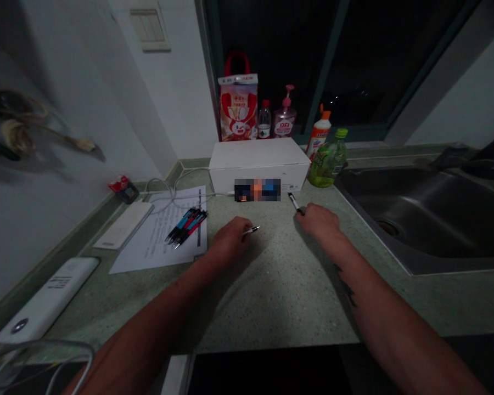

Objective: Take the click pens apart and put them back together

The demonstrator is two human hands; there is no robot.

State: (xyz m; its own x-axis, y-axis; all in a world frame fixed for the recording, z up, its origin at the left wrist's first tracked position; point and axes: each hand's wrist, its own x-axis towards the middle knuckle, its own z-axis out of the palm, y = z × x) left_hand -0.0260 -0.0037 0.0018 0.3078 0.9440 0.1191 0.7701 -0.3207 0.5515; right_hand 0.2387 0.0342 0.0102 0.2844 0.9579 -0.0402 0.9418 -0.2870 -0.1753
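My left hand (229, 237) rests on the green speckled counter (280, 285), fingers closed round a pen part (251, 230) whose silver tip points right. My right hand (319, 220) lies a little to the right, closed on another black and white pen part (293, 202) that sticks out up and left. The two hands are apart. Several blue, red and black pens (186, 226) lie in a bunch on a printed sheet of paper (160, 241) just left of my left hand.
A white box (258, 162) stands behind the hands, with a gift bag (237, 107), bottles (284, 118) and a green bottle (328, 160) around it. A steel sink (428, 214) is at the right. A power bank (45, 302), cables and a white pad lie left.
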